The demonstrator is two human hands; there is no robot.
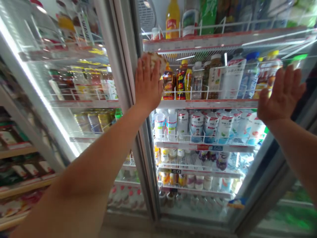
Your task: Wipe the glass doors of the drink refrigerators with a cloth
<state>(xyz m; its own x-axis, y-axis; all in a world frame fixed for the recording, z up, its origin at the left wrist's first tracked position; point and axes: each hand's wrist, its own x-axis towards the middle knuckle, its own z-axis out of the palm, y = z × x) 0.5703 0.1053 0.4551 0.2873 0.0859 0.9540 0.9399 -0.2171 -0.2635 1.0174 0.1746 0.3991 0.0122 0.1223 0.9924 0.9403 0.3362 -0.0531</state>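
Both my arms reach up to the glass door (223, 172) of a drinks cooler. My left hand (148, 82) lies flat against the door's left edge by the frame, pressing a crumpled pale cloth (158, 61) under its fingers. My right hand (282, 94) is spread open with its palm on the glass at the door's right side. Behind the glass, wire shelves (210, 104) carry rows of bottles: juice and tea bottles (183, 79) at hand height and white-labelled bottles (210, 124) below.
A second cooler door (74, 82) with more drinks stands to the left, split off by a grey frame post (128, 82). Shop shelves with packaged goods (22, 172) are at the far left. Another cooler section (294, 211) shows at the lower right.
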